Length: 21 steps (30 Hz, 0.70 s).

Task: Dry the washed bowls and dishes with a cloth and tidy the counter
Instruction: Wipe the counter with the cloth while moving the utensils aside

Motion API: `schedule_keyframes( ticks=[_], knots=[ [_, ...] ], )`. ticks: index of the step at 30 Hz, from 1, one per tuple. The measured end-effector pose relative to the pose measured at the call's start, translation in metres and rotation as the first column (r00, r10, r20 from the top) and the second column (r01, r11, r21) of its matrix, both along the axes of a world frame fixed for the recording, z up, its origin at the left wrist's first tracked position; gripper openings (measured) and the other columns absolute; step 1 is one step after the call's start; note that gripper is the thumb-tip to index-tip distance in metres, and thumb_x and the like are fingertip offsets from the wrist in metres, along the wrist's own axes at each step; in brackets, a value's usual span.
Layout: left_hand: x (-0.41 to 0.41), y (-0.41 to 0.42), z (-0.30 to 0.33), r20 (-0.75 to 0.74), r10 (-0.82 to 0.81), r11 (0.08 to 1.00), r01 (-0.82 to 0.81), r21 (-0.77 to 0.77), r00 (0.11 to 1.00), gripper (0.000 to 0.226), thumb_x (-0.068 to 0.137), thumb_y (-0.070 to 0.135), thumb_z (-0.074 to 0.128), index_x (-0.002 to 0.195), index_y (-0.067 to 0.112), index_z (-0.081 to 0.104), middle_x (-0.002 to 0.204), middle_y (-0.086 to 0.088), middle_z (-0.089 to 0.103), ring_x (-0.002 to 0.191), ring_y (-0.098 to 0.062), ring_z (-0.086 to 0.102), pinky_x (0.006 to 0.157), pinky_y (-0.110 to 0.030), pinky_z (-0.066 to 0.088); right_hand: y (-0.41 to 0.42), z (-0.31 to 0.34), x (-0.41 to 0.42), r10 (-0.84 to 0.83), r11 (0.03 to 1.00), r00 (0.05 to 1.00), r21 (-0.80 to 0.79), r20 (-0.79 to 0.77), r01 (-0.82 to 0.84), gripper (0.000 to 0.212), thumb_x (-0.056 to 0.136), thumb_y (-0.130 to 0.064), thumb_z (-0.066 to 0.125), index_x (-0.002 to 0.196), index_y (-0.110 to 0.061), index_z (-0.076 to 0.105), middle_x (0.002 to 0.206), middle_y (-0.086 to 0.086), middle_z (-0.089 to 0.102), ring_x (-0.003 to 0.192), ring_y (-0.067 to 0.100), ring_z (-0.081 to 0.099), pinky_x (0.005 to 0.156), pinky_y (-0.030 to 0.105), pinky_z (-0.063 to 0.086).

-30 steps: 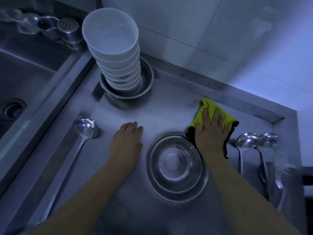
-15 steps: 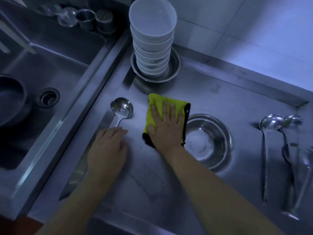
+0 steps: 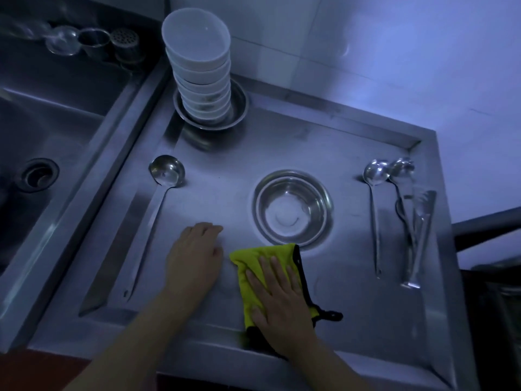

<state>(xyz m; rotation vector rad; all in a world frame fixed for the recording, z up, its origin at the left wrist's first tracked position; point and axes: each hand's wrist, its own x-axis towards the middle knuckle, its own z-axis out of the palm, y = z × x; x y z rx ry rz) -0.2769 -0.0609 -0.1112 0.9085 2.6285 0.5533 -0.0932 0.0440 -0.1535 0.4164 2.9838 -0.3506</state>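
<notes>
My right hand point(image 3: 277, 296) presses flat on a yellow cloth with black trim point(image 3: 253, 258) on the steel counter point(image 3: 352, 306), near its front edge. My left hand point(image 3: 194, 255) rests palm down on the bare counter just left of the cloth, fingers together, holding nothing. A steel bowl point(image 3: 291, 207) stands upright right behind the cloth. At the back, a tall leaning stack of white bowls point(image 3: 201, 71) sits in a steel dish point(image 3: 239, 111).
A long ladle point(image 3: 166, 172) lies at the counter's left. Two ladles point(image 3: 376, 173) and tongs point(image 3: 420, 235) lie along the right side. A deep sink point(image 3: 39, 176) with a drain is on the left, with small cups and a strainer point(image 3: 124, 42) behind it. Tiled wall behind.
My right hand has slid the cloth from the left of the steel bowl back toward the front edge. My left hand has stayed flat on the counter.
</notes>
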Motion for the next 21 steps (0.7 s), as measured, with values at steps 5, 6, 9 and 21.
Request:
schedule_keyframes(
  ticks=[5, 6, 9, 21],
  knots=[
    [0.020, 0.040, -0.009, -0.006, -0.259, 0.966, 0.259, -0.015, 0.966, 0.051, 0.075, 0.016, 0.066, 0.125, 0.011, 0.057, 0.127, -0.012, 0.056, 0.116, -0.030, 0.052, 0.094, -0.036, 0.044, 0.040, 0.008, 0.020, -0.128, 0.992, 0.991, 0.000, -0.038, 0.128, 0.059, 0.086, -0.035, 0.041, 0.143, -0.022, 0.040, 0.152, 0.008, 0.034, 0.141, 0.031, 0.028, 0.110, 0.048, 0.021],
    [0.021, 0.050, -0.011, -0.045, -0.333, 0.943, 0.333, -0.021, 0.942, 0.053, 0.066, 0.016, 0.075, 0.117, 0.009, 0.063, 0.119, -0.014, 0.062, 0.109, -0.030, 0.059, 0.090, -0.036, 0.048, 0.049, 0.008, 0.016, -0.162, 0.987, 0.986, 0.009, -0.045, 0.162, 0.058, 0.085, -0.032, 0.040, 0.142, -0.020, 0.043, 0.150, 0.009, 0.038, 0.139, 0.032, 0.032, 0.110, 0.047, 0.021],
    [0.015, 0.082, -0.020, -0.185, -0.452, 0.892, 0.443, -0.091, 0.873, 0.050, 0.050, 0.017, 0.084, 0.098, 0.008, 0.073, 0.106, -0.018, 0.069, 0.101, -0.033, 0.065, 0.085, -0.045, 0.052, 0.084, 0.008, -0.007, -0.258, 0.965, 0.963, 0.026, -0.077, 0.260, 0.053, 0.083, -0.025, 0.042, 0.133, -0.012, 0.055, 0.131, 0.014, 0.058, 0.122, 0.033, 0.054, 0.104, 0.044, 0.028],
    [-0.018, 0.124, -0.048, -0.258, -0.507, 0.858, 0.456, -0.236, 0.822, 0.028, 0.057, 0.036, 0.078, 0.071, 0.013, 0.072, 0.095, -0.009, 0.070, 0.113, -0.031, 0.060, 0.099, -0.052, 0.042, 0.170, -0.036, -0.119, 0.183, 0.983, 0.961, -0.026, 0.207, -0.181, 0.053, 0.096, -0.023, 0.045, 0.147, -0.020, 0.033, 0.153, 0.018, 0.024, 0.141, 0.034, 0.021, 0.112, 0.044, 0.018]
  ],
)
